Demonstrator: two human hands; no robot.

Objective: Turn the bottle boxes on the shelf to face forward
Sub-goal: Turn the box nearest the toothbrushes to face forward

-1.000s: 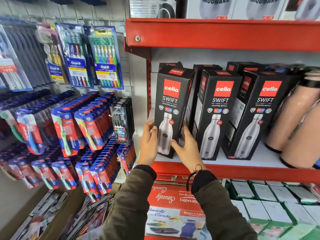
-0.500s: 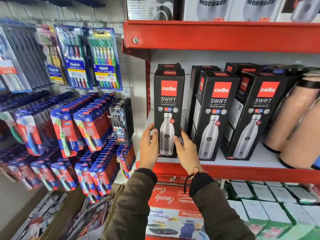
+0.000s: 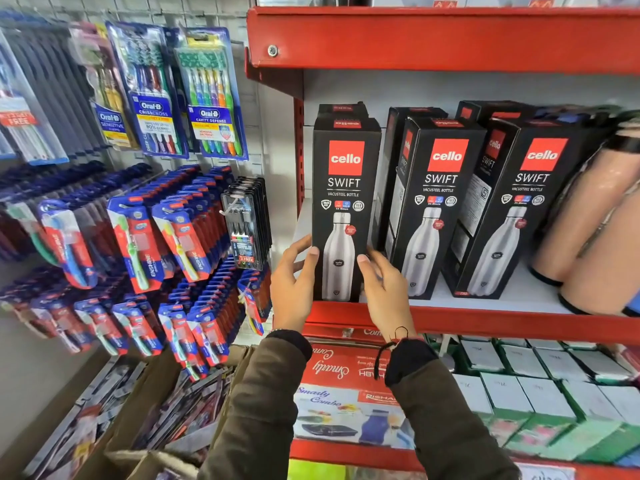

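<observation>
Black leftmost bottle box (image 3: pixel 344 209) stands upright on the red shelf (image 3: pixel 485 323), long axis vertical, printed front squarely forward. Left hand (image 3: pixel 294 285) and right hand (image 3: pixel 384 289) clasp its lower sides. Two neighbouring boxes (image 3: pixel 436 206) (image 3: pixel 519 209) sit angled leftward.

Three black bottle boxes stand in the front row of the shelf: a left box (image 3: pixel 344 209), a middle box (image 3: pixel 434 206) and a right box (image 3: pixel 519 206). Three more box tops show behind them. Two pink flasks (image 3: pixel 595 230) lie at the right. Three hanging toothbrush packs (image 3: pixel 211 95) carry readable labels; two hands (image 3: pixel 294 282) appear
</observation>
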